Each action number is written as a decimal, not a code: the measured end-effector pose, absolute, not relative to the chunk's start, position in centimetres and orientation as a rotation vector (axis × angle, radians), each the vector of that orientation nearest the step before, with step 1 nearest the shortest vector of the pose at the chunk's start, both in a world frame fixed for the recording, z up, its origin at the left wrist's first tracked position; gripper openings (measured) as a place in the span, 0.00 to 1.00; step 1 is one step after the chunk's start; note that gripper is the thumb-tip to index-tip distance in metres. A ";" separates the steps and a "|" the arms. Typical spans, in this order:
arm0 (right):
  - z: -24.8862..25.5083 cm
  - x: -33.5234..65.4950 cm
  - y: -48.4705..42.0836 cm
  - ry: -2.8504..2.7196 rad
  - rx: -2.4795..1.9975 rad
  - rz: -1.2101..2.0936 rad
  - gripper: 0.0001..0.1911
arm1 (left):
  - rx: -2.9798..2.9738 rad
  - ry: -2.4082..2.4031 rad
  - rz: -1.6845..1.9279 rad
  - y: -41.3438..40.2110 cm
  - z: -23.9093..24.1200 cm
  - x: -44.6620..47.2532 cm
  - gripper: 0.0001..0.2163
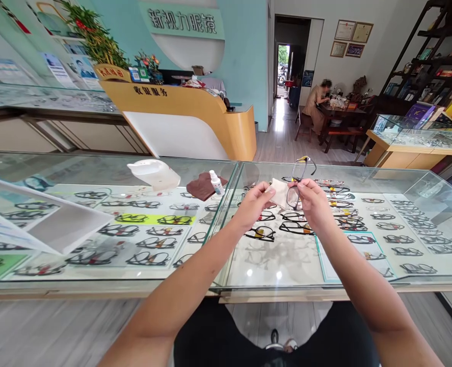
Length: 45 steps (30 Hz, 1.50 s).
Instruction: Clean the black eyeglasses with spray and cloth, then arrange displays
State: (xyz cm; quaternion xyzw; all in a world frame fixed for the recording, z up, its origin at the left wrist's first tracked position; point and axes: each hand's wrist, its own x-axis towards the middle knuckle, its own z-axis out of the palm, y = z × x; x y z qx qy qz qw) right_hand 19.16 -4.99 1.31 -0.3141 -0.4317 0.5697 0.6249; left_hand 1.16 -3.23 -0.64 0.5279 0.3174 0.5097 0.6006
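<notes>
From the head view, here we are: your right hand (316,201) is pinched on the glasses (292,198), holding them on end above the glass table (244,272), one lens up, the other below. Your left hand (254,204) is closed on a pale cloth (280,194), right beside the lower lens; from this angle it's hard to say whether cloth and lens touch. Out to your left on the glass, a small white bottle (215,182) stands by a brown cloth (201,186), with a whitish, translucent container (155,174) farther along. Under the glass, eyeglass frames (151,258) run in rows, and across the room a person (315,108) sits at dark furniture (338,112).
</notes>
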 end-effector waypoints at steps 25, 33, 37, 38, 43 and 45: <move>0.5 18.0 -5.5 -1.016 -0.737 1.363 0.23 | 1.686 0.768 1.259 -5.5 -0.1 1.8 0.24; 1.0 17.9 -6.0 -1.017 -0.684 1.481 0.24 | 1.378 0.681 1.018 -5.1 0.3 2.1 0.28; 1.1 18.0 -5.9 -1.036 -0.681 1.464 0.23 | 1.467 0.657 0.989 -5.2 0.6 2.1 0.26; 1.2 18.0 -5.9 -1.036 -0.670 1.471 0.23 | 1.473 0.652 0.988 -5.3 0.6 2.1 0.26; 1.0 17.4 -6.0 -0.986 -0.588 1.573 0.23 | 1.451 0.667 1.084 -5.9 0.4 2.6 0.26; 0.9 17.0 -6.2 -0.975 -0.576 1.594 0.24 | 1.444 0.693 1.174 -6.0 0.2 2.9 0.28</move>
